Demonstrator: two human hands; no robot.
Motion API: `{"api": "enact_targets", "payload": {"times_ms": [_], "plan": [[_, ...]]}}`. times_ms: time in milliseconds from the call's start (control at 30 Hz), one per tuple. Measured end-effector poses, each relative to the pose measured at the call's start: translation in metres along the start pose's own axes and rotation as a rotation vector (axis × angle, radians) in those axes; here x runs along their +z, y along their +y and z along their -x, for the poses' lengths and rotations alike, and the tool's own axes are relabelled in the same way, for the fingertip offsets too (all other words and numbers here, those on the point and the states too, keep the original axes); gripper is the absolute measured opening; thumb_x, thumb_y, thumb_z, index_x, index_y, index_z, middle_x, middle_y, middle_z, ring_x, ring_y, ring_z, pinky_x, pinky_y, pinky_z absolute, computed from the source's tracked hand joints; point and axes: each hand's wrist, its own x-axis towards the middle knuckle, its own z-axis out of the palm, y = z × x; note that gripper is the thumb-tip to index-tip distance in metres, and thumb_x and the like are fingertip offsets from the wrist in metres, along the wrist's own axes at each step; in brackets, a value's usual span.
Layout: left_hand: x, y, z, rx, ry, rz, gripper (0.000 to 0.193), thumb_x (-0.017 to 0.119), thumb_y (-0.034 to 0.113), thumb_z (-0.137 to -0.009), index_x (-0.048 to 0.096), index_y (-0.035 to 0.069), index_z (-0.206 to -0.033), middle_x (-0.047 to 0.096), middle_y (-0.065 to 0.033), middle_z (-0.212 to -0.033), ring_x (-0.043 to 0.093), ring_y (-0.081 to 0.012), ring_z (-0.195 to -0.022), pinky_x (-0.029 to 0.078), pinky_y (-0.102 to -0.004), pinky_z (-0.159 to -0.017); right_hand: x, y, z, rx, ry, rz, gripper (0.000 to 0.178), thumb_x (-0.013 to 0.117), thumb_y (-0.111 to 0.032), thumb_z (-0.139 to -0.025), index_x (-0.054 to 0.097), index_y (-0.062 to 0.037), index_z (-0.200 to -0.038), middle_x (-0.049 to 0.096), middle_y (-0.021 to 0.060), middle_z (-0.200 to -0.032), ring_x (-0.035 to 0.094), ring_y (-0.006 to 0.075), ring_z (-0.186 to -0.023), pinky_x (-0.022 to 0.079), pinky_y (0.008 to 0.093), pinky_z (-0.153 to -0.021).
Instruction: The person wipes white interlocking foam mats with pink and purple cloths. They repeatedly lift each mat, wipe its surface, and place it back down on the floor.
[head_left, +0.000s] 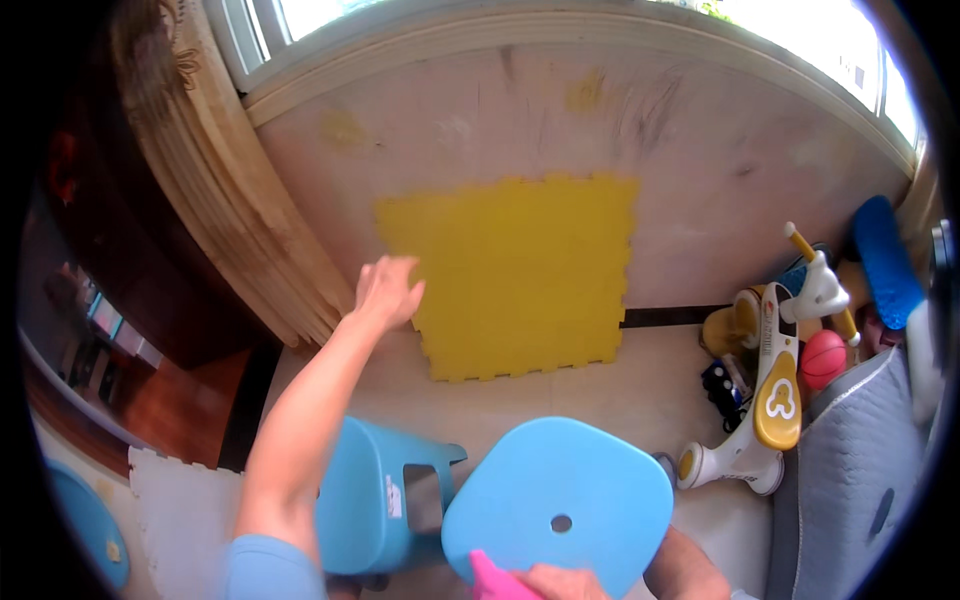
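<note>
My left hand (388, 288) is stretched forward at the left edge of a yellow foam mat (530, 275) with jigsaw edges. The mat stands upright, leaning against the wall. Thumb and fingers are apart, and I cannot tell whether they touch the mat. My right hand (565, 582), partly cut off by the lower rim, is closed on a bright pink, pointed thing (495, 577), perhaps a cloth. It is over the near edge of a blue stool (545, 480) with a round hole in its seat. A second blue stool (355, 490) is beneath my left forearm.
A white and yellow child's ride-on toy (775, 400), a pink ball (823, 360) and a grey quilted piece (860, 470) crowd the right side. A beige curtain (220, 190) hangs at left. A white foam mat (180, 515) and a blue round-edged object (85, 520) are lower left.
</note>
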Motion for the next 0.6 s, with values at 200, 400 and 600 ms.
{"api": "enact_targets", "payload": {"times_ms": [200,400,600], "plan": [[0.056,0.044,-0.133,-0.193,-0.028,0.02,0.043,0.067,0.025,-0.093,0.063,0.009,-0.133,0.066,-0.0168,-0.131,0.059,-0.0377,-0.126,0.043,-0.0528,-0.107,-0.01,0.003,-0.002,0.055,-0.024,0.017,0.031,0.07,-0.021,-0.085,0.068,-0.0068,-0.112,0.064,0.0169,-0.086,0.066,0.0403,-0.076,0.054,0.0481,-0.065],[0.096,0.023,-0.18,-0.149,0.013,-0.016,0.077,0.065,0.018,-0.092,0.031,0.016,-0.16,0.031,-0.0035,-0.168,0.029,-0.0305,-0.155,0.034,-0.0594,-0.119,-0.017,0.002,0.007,0.079,-0.091,0.024,0.034,0.07,-0.018,-0.079,0.061,-0.0018,-0.108,0.058,0.0192,-0.086,0.063,0.0423,-0.074,0.053,0.0498,-0.062],[0.123,0.018,-0.14,-0.03,0.316,-0.128,0.067,0.069,0.011,-0.086,0.048,0.011,-0.15,0.047,-0.0095,-0.154,0.042,-0.0345,-0.143,0.041,-0.0518,-0.113,-0.02,0.003,0.018,0.139,-0.161,0.067,0.04,0.069,-0.02,-0.084,0.061,-0.0022,-0.119,0.06,0.0193,-0.09,0.065,0.0438,-0.078,0.054,0.0527,-0.064]]}}
